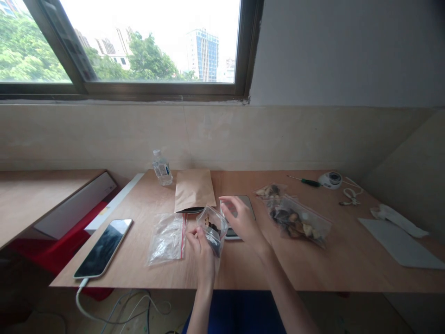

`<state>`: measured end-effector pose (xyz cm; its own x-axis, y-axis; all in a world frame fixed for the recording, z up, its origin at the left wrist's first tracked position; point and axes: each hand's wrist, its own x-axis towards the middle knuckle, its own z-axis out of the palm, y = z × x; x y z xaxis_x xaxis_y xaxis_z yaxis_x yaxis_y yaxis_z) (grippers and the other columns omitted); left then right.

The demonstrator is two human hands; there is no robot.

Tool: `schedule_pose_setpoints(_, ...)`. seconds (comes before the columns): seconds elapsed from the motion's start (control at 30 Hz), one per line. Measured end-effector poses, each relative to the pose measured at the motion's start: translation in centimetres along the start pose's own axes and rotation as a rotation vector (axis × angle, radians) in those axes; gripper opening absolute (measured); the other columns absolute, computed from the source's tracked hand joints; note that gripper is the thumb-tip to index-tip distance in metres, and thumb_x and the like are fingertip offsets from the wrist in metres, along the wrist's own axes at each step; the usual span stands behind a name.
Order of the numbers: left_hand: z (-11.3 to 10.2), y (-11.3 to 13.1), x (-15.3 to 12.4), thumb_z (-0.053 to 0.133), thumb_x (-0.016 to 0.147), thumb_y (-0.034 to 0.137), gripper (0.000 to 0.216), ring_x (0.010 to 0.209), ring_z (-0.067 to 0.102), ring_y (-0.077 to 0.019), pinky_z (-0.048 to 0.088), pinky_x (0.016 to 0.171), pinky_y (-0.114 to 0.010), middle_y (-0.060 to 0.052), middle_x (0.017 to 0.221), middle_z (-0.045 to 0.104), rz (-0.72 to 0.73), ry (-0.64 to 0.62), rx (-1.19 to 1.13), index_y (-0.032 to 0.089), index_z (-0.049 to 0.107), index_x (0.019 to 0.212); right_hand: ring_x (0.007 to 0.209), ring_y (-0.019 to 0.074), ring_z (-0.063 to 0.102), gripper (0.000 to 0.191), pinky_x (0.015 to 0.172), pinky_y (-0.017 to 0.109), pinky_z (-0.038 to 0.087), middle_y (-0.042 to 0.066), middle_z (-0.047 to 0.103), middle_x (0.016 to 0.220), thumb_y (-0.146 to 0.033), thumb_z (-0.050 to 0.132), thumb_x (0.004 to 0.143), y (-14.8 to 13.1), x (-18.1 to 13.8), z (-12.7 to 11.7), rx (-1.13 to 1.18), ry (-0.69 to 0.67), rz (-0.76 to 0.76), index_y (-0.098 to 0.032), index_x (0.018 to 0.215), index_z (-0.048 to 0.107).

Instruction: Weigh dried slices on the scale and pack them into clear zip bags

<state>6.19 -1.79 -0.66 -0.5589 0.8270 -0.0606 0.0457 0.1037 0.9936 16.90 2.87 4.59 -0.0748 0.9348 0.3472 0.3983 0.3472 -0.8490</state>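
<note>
My left hand (202,248) is closed on the edge of a small clear zip bag (221,226), which stands tilted with its mouth gaping. Dark, dried-looking pieces (210,223) show inside it. My right hand (242,220) hovers just right of the bag's mouth, fingers stretched leftward and thumb apart; I see nothing between them. Beneath it lies a flat device like a small kitchen scale (247,203), partly covered by the hand. Flat on the table left of my left hand is a stack of clear zip bags (167,240) with a red seal line.
A brown paper pouch (194,188) and a water bottle (162,169) stand behind. Filled clear bags (299,221) lie right, beyond them a screwdriver (310,183), a white camera (330,180) and white sheets (399,241). A charging phone (103,248) rests left.
</note>
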Motion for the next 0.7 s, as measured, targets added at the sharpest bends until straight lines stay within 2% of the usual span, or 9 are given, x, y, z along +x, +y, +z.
schedule_pose_setpoints(0.07, 0.0, -0.2, 0.1, 0.031, 0.090, 0.049, 0.028, 0.081, 0.054, -0.0197, 0.042, 0.074, -0.032, -0.003, 0.083, 0.051, 0.011, 0.011, 0.002, 0.022, 0.038, 0.085, 0.105, 0.0202, 0.057, 0.033, 0.091, 0.035, 0.046, 0.008, 0.058, 0.118, -0.038, 0.051, 0.086, 0.3, -2.0, -0.3, 0.025, -0.026, 0.039, -0.022, 0.115, 0.055)
schedule_pose_setpoints(0.2, 0.1, -0.1, -0.3, 0.036, 0.089, 0.049, 0.028, 0.084, 0.055, -0.0200, 0.043, 0.075, -0.032, -0.004, 0.086, 0.051, 0.037, 0.013, -0.029, 0.022, 0.041, 0.087, 0.119, 0.0234, 0.049, 0.069, 0.096, 0.038, 0.044, 0.010, 0.047, 0.135, -0.044, 0.062, 0.078, 1.5, -5.7, 0.5, 0.185, -0.149, 0.210, -0.026, 0.137, 0.031)
schedule_pose_setpoints(0.27, 0.3, 0.0, -0.8, 0.037, 0.089, 0.049, 0.028, 0.083, 0.056, -0.0190, 0.045, 0.073, -0.030, -0.003, 0.085, 0.052, 0.046, -0.014, -0.066, 0.022, 0.043, 0.087, 0.121, 0.0231, 0.049, 0.072, 0.098, 0.040, 0.042, 0.011, 0.048, 0.135, -0.045, 0.061, 0.079, 2.2, -6.7, 1.2, 0.261, -0.128, 0.269, -0.024, 0.139, 0.026)
schedule_pose_setpoints(0.33, 0.5, 0.0, -1.3, 0.038, 0.089, 0.048, 0.028, 0.085, 0.056, -0.0183, 0.046, 0.075, -0.029, -0.003, 0.089, 0.053, 0.092, -0.065, -0.109, 0.022, 0.045, 0.090, 0.121, 0.0218, 0.049, 0.066, 0.099, 0.040, 0.041, 0.012, 0.051, 0.132, -0.045, 0.056, 0.083, 2.7, -7.0, 1.7, 0.348, -0.071, 0.287, -0.022, 0.138, 0.026)
schedule_pose_setpoints(0.43, 0.6, -0.1, -1.4, 0.038, 0.090, 0.046, 0.029, 0.103, 0.053, -0.0189, 0.045, 0.086, -0.029, -0.006, 0.104, 0.052, 0.230, -0.109, -0.139, 0.021, 0.048, 0.099, 0.120, 0.0194, 0.051, 0.054, 0.100, 0.036, 0.041, 0.011, 0.054, 0.130, -0.044, 0.049, 0.088, 2.8, -7.0, 1.3, 0.465, -0.044, 0.256, -0.022, 0.134, 0.031)
schedule_pose_setpoints(0.53, 0.2, -0.8, -0.4, 0.045, 0.087, 0.046, 0.035, 0.115, 0.048, -0.0207, 0.042, 0.093, -0.031, -0.010, 0.120, 0.049, 0.278, -0.095, -0.110, 0.020, 0.047, 0.111, 0.116, 0.0195, 0.055, 0.038, 0.100, 0.034, 0.041, 0.009, 0.061, 0.122, -0.045, 0.047, 0.089, 2.8, -7.0, -0.2, 0.498, -0.050, 0.229, -0.022, 0.119, 0.049)
schedule_pose_setpoints(0.63, -0.6, -1.9, 1.4, 0.052, 0.082, 0.048, 0.048, 0.115, 0.050, -0.0212, 0.046, 0.086, -0.029, -0.011, 0.131, 0.046, 0.217, -0.137, -0.107, 0.022, 0.044, 0.122, 0.107, 0.0217, 0.061, 0.033, 0.097, 0.036, 0.043, 0.009, 0.068, 0.110, -0.047, 0.047, 0.089, 3.6, -7.3, -1.4, 0.542, -0.049, 0.229, -0.020, 0.103, 0.061)
schedule_pose_setpoints(0.7, -1.0, -2.6, 2.4, 0.054, 0.081, 0.049, 0.045, 0.103, 0.058, -0.0208, 0.049, 0.074, -0.026, -0.009, 0.121, 0.056, 0.149, -0.274, -0.109, 0.021, 0.054, 0.115, 0.101, 0.0229, 0.064, 0.034, 0.095, 0.037, 0.045, 0.010, 0.070, 0.104, -0.048, 0.050, 0.087, 4.8, -7.4, -1.7, 0.575, -0.050, 0.255, -0.019, 0.098, 0.065)
